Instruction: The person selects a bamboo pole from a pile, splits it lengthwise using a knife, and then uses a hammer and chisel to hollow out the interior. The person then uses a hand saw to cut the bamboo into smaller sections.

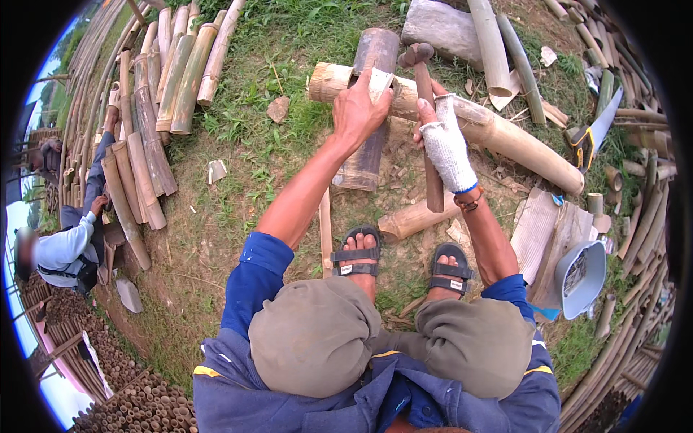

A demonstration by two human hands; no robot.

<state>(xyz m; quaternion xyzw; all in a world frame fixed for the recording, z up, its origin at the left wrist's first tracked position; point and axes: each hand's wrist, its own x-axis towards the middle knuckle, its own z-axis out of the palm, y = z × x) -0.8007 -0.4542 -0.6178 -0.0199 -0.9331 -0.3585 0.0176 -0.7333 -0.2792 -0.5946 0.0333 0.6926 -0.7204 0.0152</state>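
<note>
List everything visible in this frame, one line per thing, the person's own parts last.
bamboo section: one, dark brown, upright at centre under the left hand
long bamboo pole: one, tan, lying across behind it
wooden mallet: one, brown, in the right hand
bamboo stacks: many poles, tan and green, left and right edges
cut bamboo piece: one, pale, on the ground by the feet
saw: one, grey blade, on the right
hat: one, grey-blue, lower right
co-worker: one, pale sleeve, far left
sandals: two, black
left hand: bare, on the section's top
right hand: white glove, gripping the mallet
</note>
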